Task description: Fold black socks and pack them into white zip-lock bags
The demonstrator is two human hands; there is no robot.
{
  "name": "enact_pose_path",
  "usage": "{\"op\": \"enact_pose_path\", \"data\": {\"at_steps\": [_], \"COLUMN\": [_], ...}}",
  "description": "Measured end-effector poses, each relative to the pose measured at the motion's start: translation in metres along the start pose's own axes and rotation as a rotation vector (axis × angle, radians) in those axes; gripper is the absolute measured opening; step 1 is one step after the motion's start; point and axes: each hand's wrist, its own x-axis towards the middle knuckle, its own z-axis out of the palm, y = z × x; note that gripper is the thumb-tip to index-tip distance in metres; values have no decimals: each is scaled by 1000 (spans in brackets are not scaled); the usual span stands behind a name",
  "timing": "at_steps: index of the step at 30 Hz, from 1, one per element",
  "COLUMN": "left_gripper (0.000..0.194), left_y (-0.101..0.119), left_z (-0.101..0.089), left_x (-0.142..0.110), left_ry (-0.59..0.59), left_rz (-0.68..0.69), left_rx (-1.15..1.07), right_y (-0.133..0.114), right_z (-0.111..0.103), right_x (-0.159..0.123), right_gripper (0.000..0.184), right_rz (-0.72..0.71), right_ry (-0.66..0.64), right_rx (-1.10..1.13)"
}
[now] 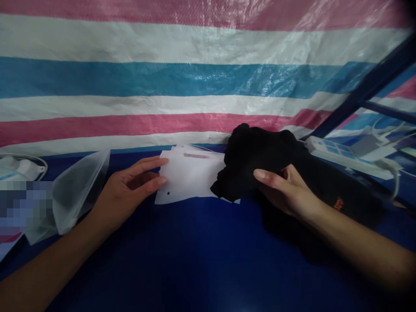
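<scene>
My left hand (133, 184) is at the left edge of several white sheets of paper (191, 177), its thumb and fingers apart and the tips touching the sheets. The top sheet carries a smudged grey strip and a small dark dot. My right hand (286, 188) pinches a bunched black cloth (248, 164) between thumb and fingers. The cloth covers the right part of the paper. Behind and under my right hand, more black fabric (325, 186) with small orange lettering spreads to the right; whether it is one piece with the bunched cloth I cannot tell.
Clear plastic sleeves (79, 195) stand left of my left arm. A white device with a cable (24, 167) sits at the far left. On the right, a white power strip (347, 156) has cables. A striped plastic sheet (162, 78) hangs behind the dark blue surface (195, 255).
</scene>
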Motion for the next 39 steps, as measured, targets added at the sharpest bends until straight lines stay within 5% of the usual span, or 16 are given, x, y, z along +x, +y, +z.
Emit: {"op": "enact_pose_path", "data": {"at_steps": [3,12,20,25,31,39], "left_gripper": [41,65,51,60,57,51], "left_y": [-6,-1,-1,-7,-10,-23], "left_z": [-3,1,0,-2,2,9], "left_x": [2,4,6,7,14,18], "left_ry": [40,-91,-51,5,28,-81], "left_rz": [26,10,12,-40,118,273], "left_rx": [33,-87,-12,89,322,611], "right_y": [0,2,1,4,6,5], "right_z": [-1,-2,-8,-9,-6,0], "right_x": [0,2,4,6,9,7], "right_gripper": [31,29,28,25,24,35], "right_rz": [16,17,25,62,43,41], "right_ry": [-3,-2,-61,-64,-62,-28], "right_rx": [-4,12,38,56,24,-61]}}
